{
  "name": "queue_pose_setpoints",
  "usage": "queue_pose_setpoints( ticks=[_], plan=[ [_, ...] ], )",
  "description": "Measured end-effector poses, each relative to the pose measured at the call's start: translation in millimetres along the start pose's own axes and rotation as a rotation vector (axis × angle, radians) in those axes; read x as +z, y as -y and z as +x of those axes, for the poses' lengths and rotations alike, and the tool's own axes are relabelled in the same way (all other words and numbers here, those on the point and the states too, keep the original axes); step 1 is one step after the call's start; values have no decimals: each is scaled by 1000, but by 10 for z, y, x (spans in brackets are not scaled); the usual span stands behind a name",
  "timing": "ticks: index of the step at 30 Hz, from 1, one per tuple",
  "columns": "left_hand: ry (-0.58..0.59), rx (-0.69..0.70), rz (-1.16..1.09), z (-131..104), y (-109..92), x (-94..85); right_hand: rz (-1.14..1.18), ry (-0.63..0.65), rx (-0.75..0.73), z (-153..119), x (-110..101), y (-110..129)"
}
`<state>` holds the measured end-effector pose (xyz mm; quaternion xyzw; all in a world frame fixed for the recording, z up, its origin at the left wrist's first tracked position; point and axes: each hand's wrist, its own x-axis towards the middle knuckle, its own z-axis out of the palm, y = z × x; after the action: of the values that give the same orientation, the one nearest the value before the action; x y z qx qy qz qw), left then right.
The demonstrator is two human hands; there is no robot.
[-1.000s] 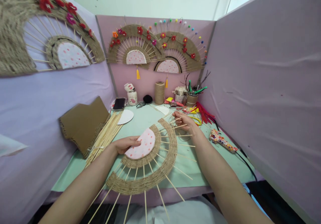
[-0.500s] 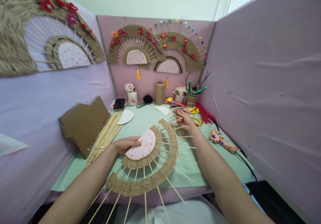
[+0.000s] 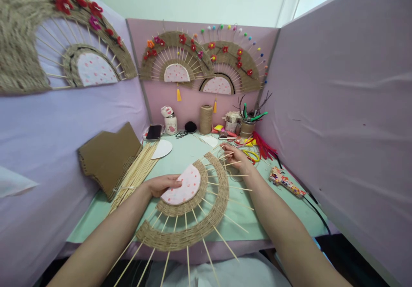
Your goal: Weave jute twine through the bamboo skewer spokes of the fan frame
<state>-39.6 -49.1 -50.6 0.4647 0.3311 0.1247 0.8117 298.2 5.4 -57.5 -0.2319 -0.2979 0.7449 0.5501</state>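
Note:
A half-round fan frame (image 3: 196,233) of thin sticks and woven twine hangs tilted over the front of the table, its sticks fanning toward the person. At its centre is a white half-disc (image 3: 184,185) with pink dots. My left hand (image 3: 165,185) is closed on this half-disc, thumb on top, fingers hidden beneath. Beyond the upper right end of the twine band, my right hand (image 3: 232,154) has bent fingers near the end sticks and a loose loop of twine (image 3: 222,152). What lies between those fingertips is too small to tell.
Bundled sticks (image 3: 137,173) and brown cardboard (image 3: 107,158) lie left. A phone (image 3: 154,132), twine spool (image 3: 205,119) and tool pot (image 3: 247,127) stand behind. Yellow scissors (image 3: 251,155) and a patterned glue gun (image 3: 286,181) lie right. Finished fans (image 3: 175,38) hang on the partition.
My right hand has moved very slightly, its fingers a little lower and further left. The view has shifted a little. My left hand keeps its hold on the half-disc.

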Motion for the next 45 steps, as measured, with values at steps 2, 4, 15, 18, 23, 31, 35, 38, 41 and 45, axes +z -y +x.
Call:
queue_pose_setpoints(
  ticks=[2,4,15,18,23,31,35,38,41,45],
  plan=[
    [-9,-2,3,0,-4,5,90,7,56,-16,15,7],
    [-21,-1,6,2,-9,7,148,-1,100,-27,24,16],
    [-14,-9,-12,3,-8,16,-35,-49,209,6,59,82],
    [-10,-9,-4,-3,-10,23,-212,-12,267,52,143,164],
    [27,-22,12,-10,1,38,-580,23,386,222,266,380],
    [38,-29,17,-2,6,51,-905,122,303,337,452,620],
    [9,13,5,8,-13,66,-913,104,110,244,443,597],
    [-15,49,-1,9,-31,85,-842,41,-12,176,351,557],
    [-23,72,0,11,-37,91,-723,-40,-79,142,242,505],
    [-25,81,12,23,-26,80,-540,-73,-80,146,140,394]
  ],
)
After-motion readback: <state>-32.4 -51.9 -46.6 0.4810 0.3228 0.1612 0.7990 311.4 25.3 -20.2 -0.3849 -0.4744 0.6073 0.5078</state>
